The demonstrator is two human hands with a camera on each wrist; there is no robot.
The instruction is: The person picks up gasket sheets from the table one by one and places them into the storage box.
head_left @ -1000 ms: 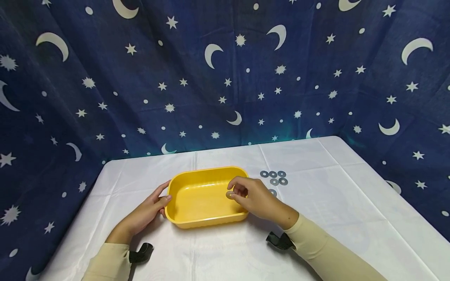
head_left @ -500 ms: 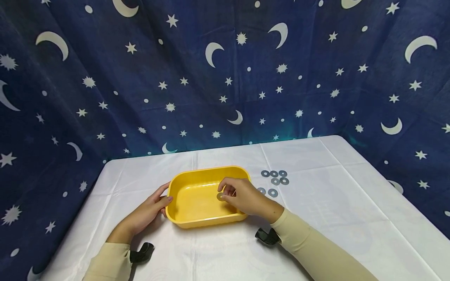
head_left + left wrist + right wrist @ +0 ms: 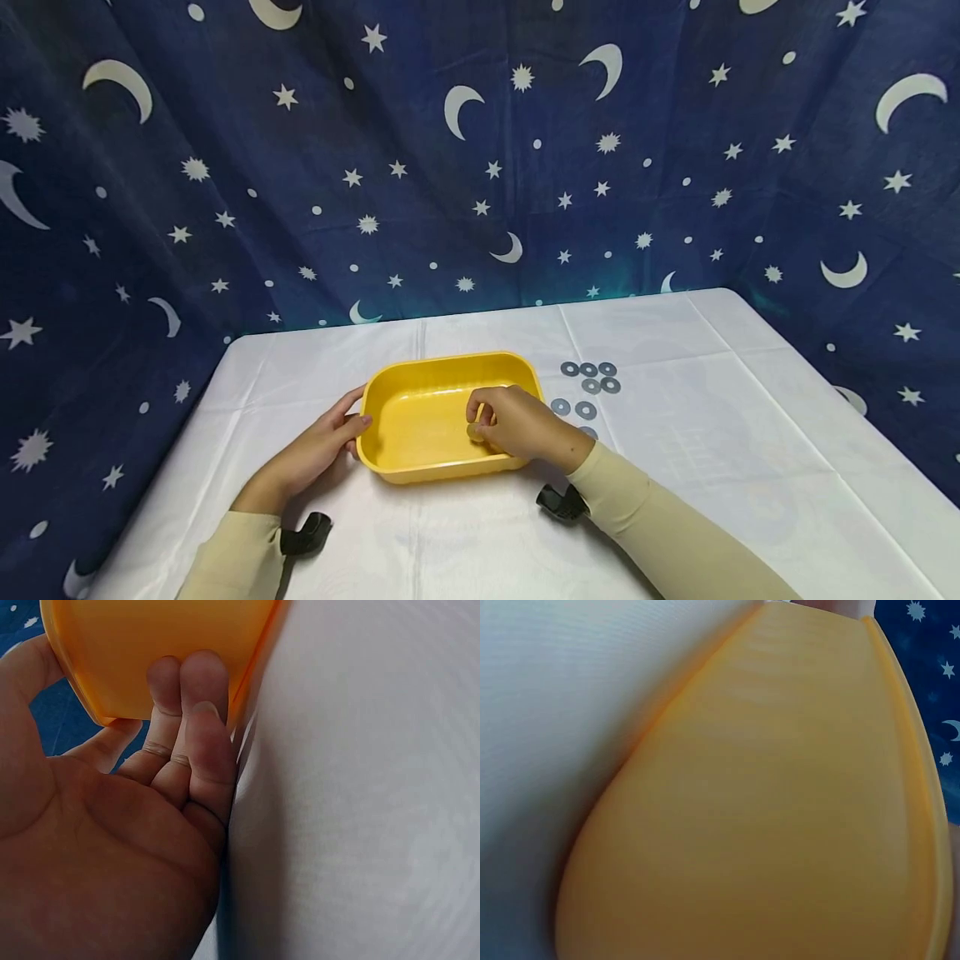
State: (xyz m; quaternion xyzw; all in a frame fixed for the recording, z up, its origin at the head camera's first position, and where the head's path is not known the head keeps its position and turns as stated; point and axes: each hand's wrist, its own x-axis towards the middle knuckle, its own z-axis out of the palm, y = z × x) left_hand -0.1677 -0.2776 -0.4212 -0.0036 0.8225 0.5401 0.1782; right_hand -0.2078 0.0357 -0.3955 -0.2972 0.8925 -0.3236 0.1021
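A yellow rectangular tub (image 3: 450,472) with rounded corners sits on the white table. My left hand (image 3: 315,452) holds its left end, thumb over the rim; in the left wrist view, fingertips (image 3: 204,675) lie against the outer wall. Reaching over the tub's right side, my right hand (image 3: 521,425) pinches a flat metal washer (image 3: 473,432) low inside, near the floor. Whether the washer touches the floor I cannot tell. The right wrist view is filled by the tub's outer side (image 3: 742,810), which hides the right fingers.
Several grey washers (image 3: 588,369) lie flat on the table right of the tub, one partly hidden behind the right wrist. A dark blue star-and-moon curtain (image 3: 480,167) hangs behind the white tablecloth (image 3: 712,433). Black wrist mounts (image 3: 306,535) sit under both forearms.
My right hand has moved left and then lower into the tub with the washer. More washers on the table have come into sight. The left hand keeps its hold.
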